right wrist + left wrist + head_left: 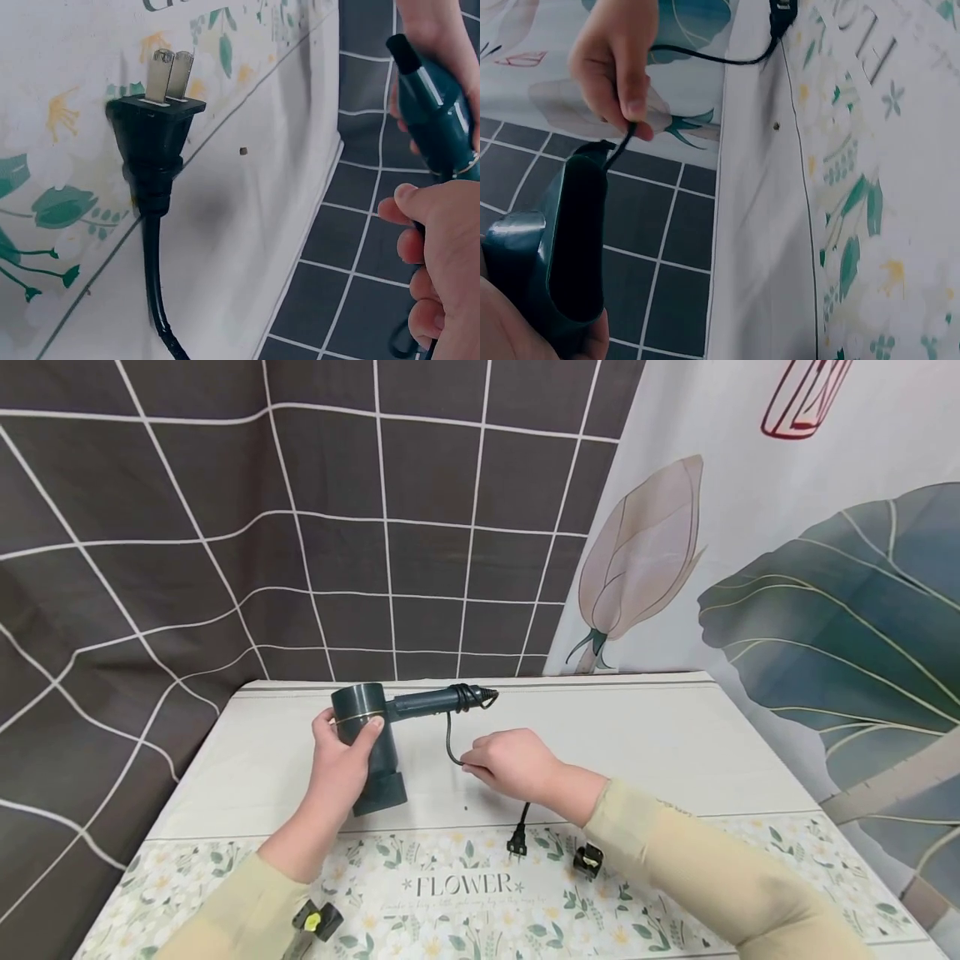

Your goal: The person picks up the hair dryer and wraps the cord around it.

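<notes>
A dark green hair dryer [375,752] is held up over the table, its nozzle pointing down and its handle reaching right. My left hand [339,756] grips the dryer's barrel, thumb across the front. Black power cord [449,735] is wound round the handle's end, and a loose length runs down to my right hand [513,764], which pinches it between thumb and fingers. Below the right hand the cord's free end hangs with a two-prong plug [517,841]. In the right wrist view the plug [154,139] shows large, prongs up in that picture.
A white cloth with a flower-print band and the word FLOWER covers the table [637,727]. Behind stand a dark gridded curtain [427,543] and a pale curtain with a leaf and bud print [750,635]. Each wrist wears a small black camera [588,860].
</notes>
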Demonstrator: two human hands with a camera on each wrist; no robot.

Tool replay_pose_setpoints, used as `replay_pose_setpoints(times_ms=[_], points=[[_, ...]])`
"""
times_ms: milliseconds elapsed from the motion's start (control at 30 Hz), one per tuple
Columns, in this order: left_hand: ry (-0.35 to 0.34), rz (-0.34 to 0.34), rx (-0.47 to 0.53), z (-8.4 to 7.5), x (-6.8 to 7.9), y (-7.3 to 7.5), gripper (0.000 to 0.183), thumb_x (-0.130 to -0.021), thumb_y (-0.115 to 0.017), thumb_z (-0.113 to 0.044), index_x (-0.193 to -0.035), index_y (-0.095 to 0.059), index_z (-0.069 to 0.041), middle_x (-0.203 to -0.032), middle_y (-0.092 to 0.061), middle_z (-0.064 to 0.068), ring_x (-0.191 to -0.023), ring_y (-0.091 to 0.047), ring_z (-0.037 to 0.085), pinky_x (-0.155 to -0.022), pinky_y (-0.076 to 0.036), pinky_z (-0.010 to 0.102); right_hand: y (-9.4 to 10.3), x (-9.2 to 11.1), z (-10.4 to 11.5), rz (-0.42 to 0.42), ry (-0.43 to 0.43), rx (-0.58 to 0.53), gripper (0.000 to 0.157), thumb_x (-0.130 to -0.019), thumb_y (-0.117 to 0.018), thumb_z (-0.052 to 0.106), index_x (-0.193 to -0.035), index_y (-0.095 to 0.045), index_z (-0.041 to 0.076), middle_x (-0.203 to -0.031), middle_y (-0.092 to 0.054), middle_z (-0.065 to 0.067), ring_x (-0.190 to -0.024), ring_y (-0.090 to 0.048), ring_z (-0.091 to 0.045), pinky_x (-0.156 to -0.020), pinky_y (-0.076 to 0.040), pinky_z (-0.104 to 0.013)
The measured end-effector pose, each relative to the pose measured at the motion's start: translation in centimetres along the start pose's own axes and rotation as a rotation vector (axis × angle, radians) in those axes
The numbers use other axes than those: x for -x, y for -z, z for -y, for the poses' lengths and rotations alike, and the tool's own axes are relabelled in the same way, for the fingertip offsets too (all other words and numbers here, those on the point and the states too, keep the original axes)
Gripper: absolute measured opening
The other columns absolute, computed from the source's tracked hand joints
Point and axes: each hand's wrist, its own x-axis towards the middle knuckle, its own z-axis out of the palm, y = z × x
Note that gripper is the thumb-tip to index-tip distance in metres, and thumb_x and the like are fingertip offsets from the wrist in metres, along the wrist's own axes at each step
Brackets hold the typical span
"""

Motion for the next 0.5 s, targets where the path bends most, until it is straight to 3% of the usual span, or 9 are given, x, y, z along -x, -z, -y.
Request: replay_pose_setpoints(times_ms=[233, 500], points=[[0.000, -0.009, -0.054, 0.2, -0.4, 0.2, 0.097, -0.095, -0.059, -0.052, -0.154, 0.005, -0.009, -0.149, -0.031, 0.025, -0.132, -0.044, 0.039, -0.111, -0.030, 0.059, 0.9, 0.0, -0.4, -0.036, 0.055, -0.011, 0.014, -0.094, -0.066, 0.014, -0.104, -0.075, 0.019, -0.083, -0.065, 0.009, -0.069, -0.062, -0.006, -0.058, -0.051, -0.028], [0.019, 0.017, -0.122, 0.5, -0.4, 0.1, 0.098, -0.095, -0.057, -0.055, -0.154, 0.006, -0.009, -0.148, -0.031, 0.027, -0.132, -0.044, 0.041, -0.107, -0.033, 0.062, 1.9, 0.0, -1.3, -0.174, 0.094, -0.017, 0.012, -0.094, -0.069, 0.016, -0.105, -0.074, 0.019, -0.077, -0.060, 0.009, -0.060, -0.054, -0.005, -0.053, -0.047, -0.027]])
